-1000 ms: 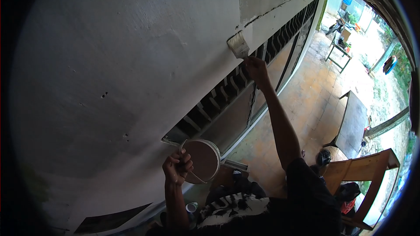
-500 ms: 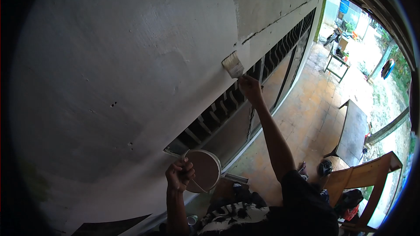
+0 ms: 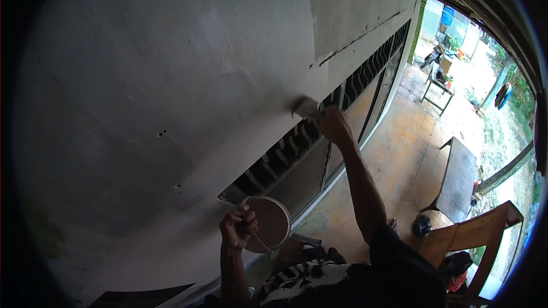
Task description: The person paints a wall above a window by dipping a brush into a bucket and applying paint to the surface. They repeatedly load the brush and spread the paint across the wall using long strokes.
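Note:
My right hand [image 3: 335, 124] is closed round a wide paintbrush [image 3: 306, 106]. Its bristles, dark and in shadow, meet the pale wall [image 3: 200, 91] just above the barred window opening [image 3: 297, 137]. Lower down, my left hand [image 3: 238, 227] is a fist round the thin wire handle of a round bucket [image 3: 268, 224]. Brownish-grey matter shows inside the bucket's pale rim. A lighter strip and a patch with a straight edge mark the wall near a long crack [image 3: 359, 40].
A low dark table [image 3: 456, 179] stands on the tiled floor [image 3: 399, 137] to the right, with a wooden bench [image 3: 474, 231] nearer me. A black helmet-like object [image 3: 422, 225] lies by the bench. Farther off are a small table [image 3: 438, 88] and a motorbike [image 3: 435, 56].
My right hand has brought the brush down along the wall, and the brush has tilted flatter against it. The left hand still holds the bucket, and the view has shifted slightly.

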`<state>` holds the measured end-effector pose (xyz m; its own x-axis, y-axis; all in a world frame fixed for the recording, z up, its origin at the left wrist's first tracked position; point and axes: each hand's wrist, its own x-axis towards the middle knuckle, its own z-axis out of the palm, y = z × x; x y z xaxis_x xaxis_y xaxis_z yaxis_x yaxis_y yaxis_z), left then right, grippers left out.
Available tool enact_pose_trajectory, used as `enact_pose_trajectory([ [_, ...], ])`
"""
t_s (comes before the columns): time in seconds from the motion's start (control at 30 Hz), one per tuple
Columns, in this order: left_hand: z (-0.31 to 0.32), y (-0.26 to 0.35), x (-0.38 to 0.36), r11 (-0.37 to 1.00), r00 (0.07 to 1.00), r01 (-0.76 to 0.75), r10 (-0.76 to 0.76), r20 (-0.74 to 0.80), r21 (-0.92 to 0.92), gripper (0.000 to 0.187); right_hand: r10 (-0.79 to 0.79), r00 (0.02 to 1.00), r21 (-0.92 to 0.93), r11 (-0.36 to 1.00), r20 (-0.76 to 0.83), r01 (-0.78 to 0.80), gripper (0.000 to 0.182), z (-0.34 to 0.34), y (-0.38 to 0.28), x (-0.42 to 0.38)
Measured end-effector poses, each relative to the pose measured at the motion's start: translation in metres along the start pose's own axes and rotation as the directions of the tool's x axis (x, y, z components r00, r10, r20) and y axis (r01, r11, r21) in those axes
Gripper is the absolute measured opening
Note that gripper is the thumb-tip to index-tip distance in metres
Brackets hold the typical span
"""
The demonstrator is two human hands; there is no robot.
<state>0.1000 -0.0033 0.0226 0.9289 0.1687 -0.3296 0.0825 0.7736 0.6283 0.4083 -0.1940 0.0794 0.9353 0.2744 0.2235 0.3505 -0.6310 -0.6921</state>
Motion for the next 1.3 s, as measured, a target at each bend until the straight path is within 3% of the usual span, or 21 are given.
enact_pose_trajectory([
  [0.07,0.003,0.003,0.001,1.0,1.0,-0.009,0.009,0.013,-0.006,0.029,-0.017,1.0,0.067,0.998,0.005,0.017,0.026,-0.034,-0.036,-0.007],
  [0.13,0.008,0.002,-0.002,1.0,0.999,-0.02,0.02,-0.029,-0.001,0.029,-0.134,0.97,0.428,0.879,-0.204,0.211,0.023,-0.044,-0.043,-0.008],
  [0.17,0.005,0.001,-0.001,1.0,0.999,-0.018,0.018,-0.034,-0.007,0.029,-0.096,0.983,0.555,0.814,-0.159,0.17,0.021,-0.038,-0.041,-0.005],
  [0.27,-0.002,0.002,0.0,1.0,1.0,-0.016,0.016,-0.016,-0.024,0.029,-0.154,0.981,0.52,0.832,-0.121,0.195,0.022,0.03,0.008,0.008],
  [0.33,0.001,0.001,-0.003,0.999,0.999,-0.042,0.042,-0.028,0.001,0.028,-0.102,0.973,0.627,0.749,-0.207,0.212,0.021,0.108,0.057,-0.002],
  [0.4,-0.002,0.002,-0.002,0.999,0.998,-0.045,0.044,-0.034,-0.007,0.028,-0.056,0.987,0.518,0.846,-0.151,0.127,0.021,0.121,0.077,-0.031],
  [0.53,-0.004,0.002,-0.003,0.999,0.998,-0.047,0.046,-0.051,-0.021,0.028,0.014,0.992,0.409,0.911,-0.127,0.04,0.022,0.107,0.09,-0.057],
  [0.6,-0.006,0.001,-0.001,0.999,0.998,-0.038,0.037,-0.044,-0.025,0.029,0.024,0.959,0.411,0.906,-0.283,0.099,0.023,0.092,0.084,-0.059],
  [0.67,-0.009,0.001,-0.001,0.999,0.999,-0.03,0.029,-0.04,-0.025,0.03,0.011,0.948,0.435,0.89,-0.318,0.136,0.025,0.094,0.082,-0.048],
  [0.73,-0.01,0.002,0.0,1.0,1.0,-0.022,0.022,-0.023,-0.016,0.03,-0.193,0.881,0.37,0.853,-0.433,0.369,0.027,0.095,0.072,-0.033],
  [0.8,-0.008,0.002,-0.001,1.0,0.999,-0.021,0.021,-0.036,0.006,0.031,-0.191,0.893,0.449,0.81,-0.408,0.378,0.025,0.09,0.052,-0.025],
  [0.87,-0.009,0.002,-0.002,0.999,0.998,-0.026,0.027,-0.05,0.026,0.031,-0.103,0.994,0.599,0.795,-0.029,0.1,0.022,0.088,0.036,-0.013],
  [0.93,-0.009,0.002,-0.002,0.999,0.998,-0.029,0.03,-0.046,0.022,0.031,-0.081,0.996,0.683,0.73,0.031,0.038,0.023,0.108,0.039,-0.011],
  [1.0,-0.01,0.005,0.0,0.999,0.998,-0.043,0.043,-0.043,0.011,0.031,-0.049,0.982,0.618,0.771,-0.182,0.153,0.02,0.128,0.049,-0.024],
  [1.13,-0.011,0.003,-0.004,1.0,1.0,-0.009,0.008,-0.018,-0.026,0.03,-0.081,0.976,0.47,0.866,-0.201,0.168,0.021,0.14,0.093,-0.061],
  [1.2,-0.009,0.007,-0.004,1.0,1.0,-0.018,0.018,0.0,-0.007,0.03,0.034,0.977,0.565,0.82,-0.211,0.093,0.022,0.12,0.081,-0.06],
  [1.3,-0.008,0.004,-0.005,1.0,1.0,-0.021,0.021,-0.009,0.0,0.028,-0.054,0.976,0.535,0.829,-0.211,0.161,0.023,0.094,0.025,-0.04],
])
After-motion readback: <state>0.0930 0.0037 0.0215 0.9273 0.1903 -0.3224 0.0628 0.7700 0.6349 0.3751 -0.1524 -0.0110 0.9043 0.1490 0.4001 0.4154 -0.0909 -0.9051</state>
